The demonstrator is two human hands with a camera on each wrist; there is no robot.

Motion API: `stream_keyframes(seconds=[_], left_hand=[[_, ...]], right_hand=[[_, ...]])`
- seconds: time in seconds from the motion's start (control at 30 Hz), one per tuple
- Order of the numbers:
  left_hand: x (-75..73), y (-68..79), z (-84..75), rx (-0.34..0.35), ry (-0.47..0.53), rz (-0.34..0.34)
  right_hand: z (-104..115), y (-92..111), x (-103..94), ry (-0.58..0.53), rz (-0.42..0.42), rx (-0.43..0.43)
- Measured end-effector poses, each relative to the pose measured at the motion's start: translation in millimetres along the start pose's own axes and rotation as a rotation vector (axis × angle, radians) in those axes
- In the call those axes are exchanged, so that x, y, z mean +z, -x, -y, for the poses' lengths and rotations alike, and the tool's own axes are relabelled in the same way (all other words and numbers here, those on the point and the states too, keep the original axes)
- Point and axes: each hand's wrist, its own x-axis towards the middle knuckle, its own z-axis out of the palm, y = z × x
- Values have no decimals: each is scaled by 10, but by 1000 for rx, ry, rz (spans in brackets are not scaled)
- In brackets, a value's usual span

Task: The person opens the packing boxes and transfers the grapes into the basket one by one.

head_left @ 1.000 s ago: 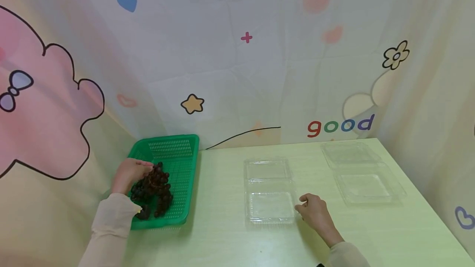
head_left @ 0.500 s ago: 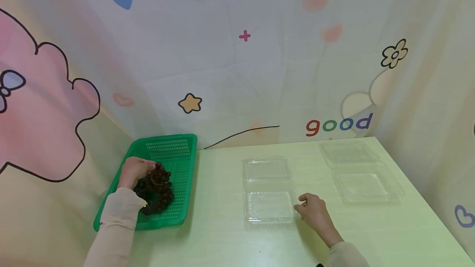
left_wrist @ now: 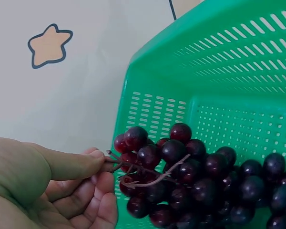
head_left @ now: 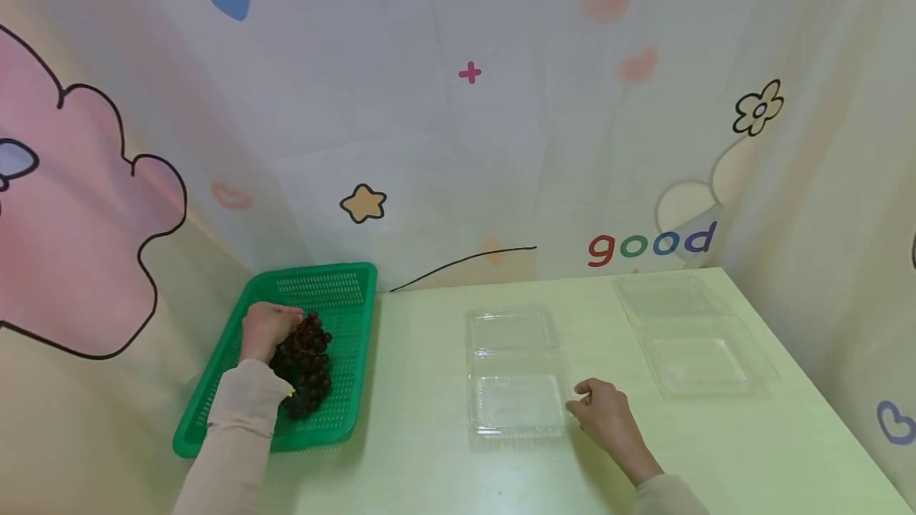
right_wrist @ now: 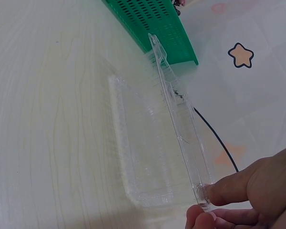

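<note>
In the head view my left hand (head_left: pixel 266 332) is over the left side of the green basket (head_left: pixel 363 372). Its thumb and fingers pinch the brown stem (left_wrist: pixel 115 164) of a bunch of dark red grapes (left_wrist: pixel 205 186), seen close in the left wrist view. The grapes appear within the basket; whether they touch its floor is hidden. To the right, my right hand (head_left: pixel 607 420) is at the near right corner of an opened clear plastic clamshell box (head_left: pixel 517 408). In the right wrist view its thumb and fingertips pinch that box's edge (right_wrist: pixel 181 133).
A second opened clear plastic clamshell box (head_left: pixel 704 364) lies at the right of the pale table (head_left: pixel 429 467). A printed curtain (head_left: pixel 429 125) hangs behind the table and at its sides. The basket's raised walls surround the grapes.
My left hand has shifted right with the grape stem, and the grapes have drawn together and rightward in the basket. The right hand and box stay put; the head view has turned slightly.
</note>
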Motion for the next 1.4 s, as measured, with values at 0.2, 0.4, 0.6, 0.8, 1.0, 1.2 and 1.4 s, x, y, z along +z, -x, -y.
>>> stream_keyframes(seconds=[0.2, 0.4, 0.6, 0.8, 1.0, 1.2, 1.4], left_hand=[[115, -59, -5, -11, 20, -58], [201, -117, 8, 18, 57, -110], [278, -167, 20, 18, 84, -139], [362, -197, 21, 5, 82, -166], [449, -255, 49, -34, 76, -189], [513, -293, 75, -47, 70, -198], [544, -322, 110, -33, 84, -186]], right_hand=[[-9, 4, -15, 1, -11, -2], [-14, 2, -33, -6, -15, -12], [-27, -7, -27, -18, -25, -16], [-31, -5, -15, -19, -29, 1], [-41, 10, -10, -18, -22, 18], [-43, 29, -20, -19, -16, 20], [-31, 31, -19, -19, -20, 23]])
